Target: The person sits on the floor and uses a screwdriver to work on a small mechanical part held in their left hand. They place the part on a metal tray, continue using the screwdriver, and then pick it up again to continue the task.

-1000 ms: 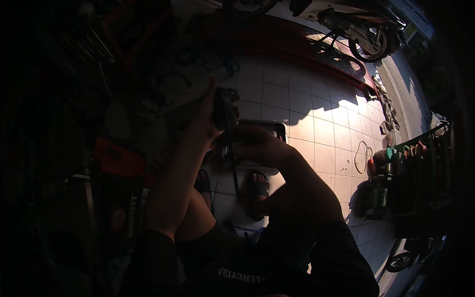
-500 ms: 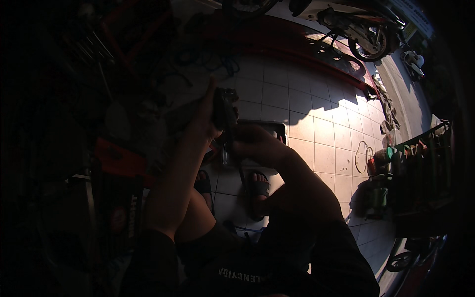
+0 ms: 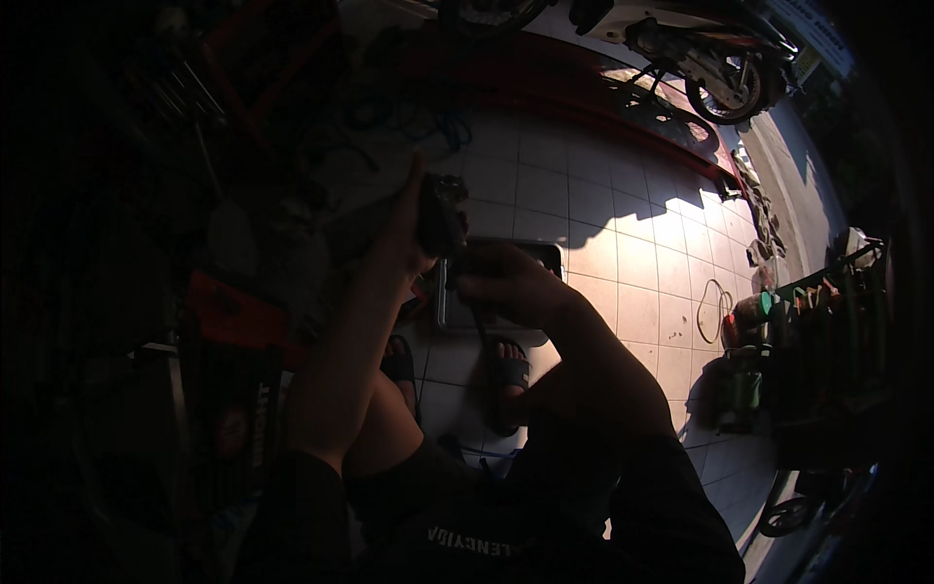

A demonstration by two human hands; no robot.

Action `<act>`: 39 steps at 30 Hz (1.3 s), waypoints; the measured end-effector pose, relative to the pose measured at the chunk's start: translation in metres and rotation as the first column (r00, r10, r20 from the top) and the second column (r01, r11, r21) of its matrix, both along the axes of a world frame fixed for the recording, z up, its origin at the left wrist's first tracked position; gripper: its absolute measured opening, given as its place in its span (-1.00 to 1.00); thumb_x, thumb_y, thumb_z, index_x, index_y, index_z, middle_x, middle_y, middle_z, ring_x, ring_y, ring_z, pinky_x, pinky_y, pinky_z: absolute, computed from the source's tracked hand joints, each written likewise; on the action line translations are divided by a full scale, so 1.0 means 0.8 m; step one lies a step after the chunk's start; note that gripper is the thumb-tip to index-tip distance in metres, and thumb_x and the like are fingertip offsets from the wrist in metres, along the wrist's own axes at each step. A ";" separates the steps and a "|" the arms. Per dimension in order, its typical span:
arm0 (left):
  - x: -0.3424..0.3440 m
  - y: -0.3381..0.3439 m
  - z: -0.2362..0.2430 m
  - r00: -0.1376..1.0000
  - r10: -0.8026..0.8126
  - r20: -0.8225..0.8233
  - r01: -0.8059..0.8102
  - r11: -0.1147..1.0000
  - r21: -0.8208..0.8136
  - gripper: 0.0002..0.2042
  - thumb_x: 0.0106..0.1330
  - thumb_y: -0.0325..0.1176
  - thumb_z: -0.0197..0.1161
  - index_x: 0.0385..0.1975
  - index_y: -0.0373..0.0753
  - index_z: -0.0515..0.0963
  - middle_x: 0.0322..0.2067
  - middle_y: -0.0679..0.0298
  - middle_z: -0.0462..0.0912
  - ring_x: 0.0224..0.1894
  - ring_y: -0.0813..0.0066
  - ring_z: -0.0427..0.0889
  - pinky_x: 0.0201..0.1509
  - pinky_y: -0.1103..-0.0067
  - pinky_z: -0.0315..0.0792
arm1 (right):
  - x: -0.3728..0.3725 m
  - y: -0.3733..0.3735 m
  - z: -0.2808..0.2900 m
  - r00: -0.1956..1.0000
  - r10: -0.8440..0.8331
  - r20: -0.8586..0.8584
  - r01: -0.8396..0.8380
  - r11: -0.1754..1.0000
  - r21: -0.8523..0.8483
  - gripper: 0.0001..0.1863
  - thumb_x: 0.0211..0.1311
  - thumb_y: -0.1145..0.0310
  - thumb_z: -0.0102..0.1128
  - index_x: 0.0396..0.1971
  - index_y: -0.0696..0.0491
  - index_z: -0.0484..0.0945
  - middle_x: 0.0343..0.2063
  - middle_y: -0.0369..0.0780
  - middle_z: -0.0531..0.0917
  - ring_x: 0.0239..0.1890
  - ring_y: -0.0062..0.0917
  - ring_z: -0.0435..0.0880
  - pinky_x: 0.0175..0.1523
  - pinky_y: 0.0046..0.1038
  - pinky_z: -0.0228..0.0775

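Observation:
The scene is dark and backlit. My left hand is raised in front of me, closed around a small dark metal part. My right hand sits just below and to the right of it, fingers curled on a thin dark tool whose shaft points down; its tip is hidden by my fingers. Below the hands lies a shallow metal tray on the tiled floor. My feet in dark sandals stand by the tray.
White floor tiles stretch ahead in sunlight. A motorcycle is parked at the top right by a red kerb. A rack with bottles and cans stands on the right. A red machine part and tangled cables fill the dark left.
My left hand with the dark part has shifted slightly; my right hand stays against it with the tool. Little else differs.

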State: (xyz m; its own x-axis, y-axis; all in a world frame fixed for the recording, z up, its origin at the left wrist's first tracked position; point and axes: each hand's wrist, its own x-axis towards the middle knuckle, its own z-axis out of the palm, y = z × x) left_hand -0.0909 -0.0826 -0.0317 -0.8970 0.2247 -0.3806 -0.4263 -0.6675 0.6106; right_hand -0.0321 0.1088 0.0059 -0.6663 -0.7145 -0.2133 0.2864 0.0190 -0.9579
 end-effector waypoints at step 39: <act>0.006 0.004 0.014 1.000 -0.007 -0.014 0.007 1.000 0.026 -0.29 0.25 0.47 0.05 -0.25 -0.20 0.57 -0.41 0.25 0.66 -0.49 0.33 0.66 -0.47 0.43 0.56 | 0.004 0.003 -0.017 0.984 0.133 0.115 -0.127 0.990 -0.062 -0.46 0.30 0.37 0.32 0.22 0.24 0.43 0.04 -0.01 0.64 0.03 -0.34 0.69 0.14 -0.32 0.56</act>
State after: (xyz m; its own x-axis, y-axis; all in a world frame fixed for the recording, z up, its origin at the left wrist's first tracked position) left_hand -0.0857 -0.0791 -0.0203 -0.9006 0.2405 -0.3620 -0.4225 -0.6800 0.5993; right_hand -0.0288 0.1112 -0.0078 -0.5391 -0.8061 -0.2440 0.3967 0.0125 -0.9179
